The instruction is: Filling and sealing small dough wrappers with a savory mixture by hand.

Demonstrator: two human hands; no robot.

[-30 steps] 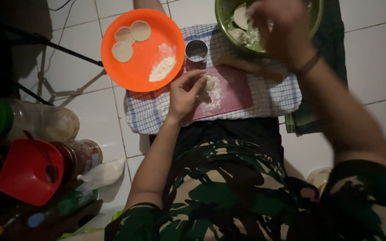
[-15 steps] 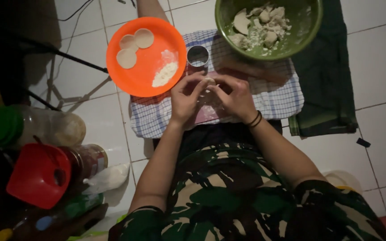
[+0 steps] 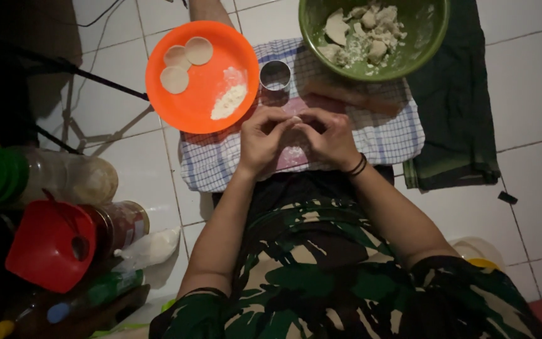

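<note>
Pale dough piece [image 3: 297, 120] pinched between both grips, left hand [image 3: 263, 139], right hand [image 3: 329, 139], above checked cloth [image 3: 391, 138]

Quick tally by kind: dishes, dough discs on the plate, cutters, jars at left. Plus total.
Dishes: 2, the orange plate and green bowl
Dough discs: 3
Ring cutter: 1
Jars lying at left: 2
Total: 8

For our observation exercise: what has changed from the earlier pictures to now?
The right hand came back from the green bowl to meet the left hand over the pink board, fingertips together. The orange plate, its three dough discs and the metal ring cutter stayed put.
</note>
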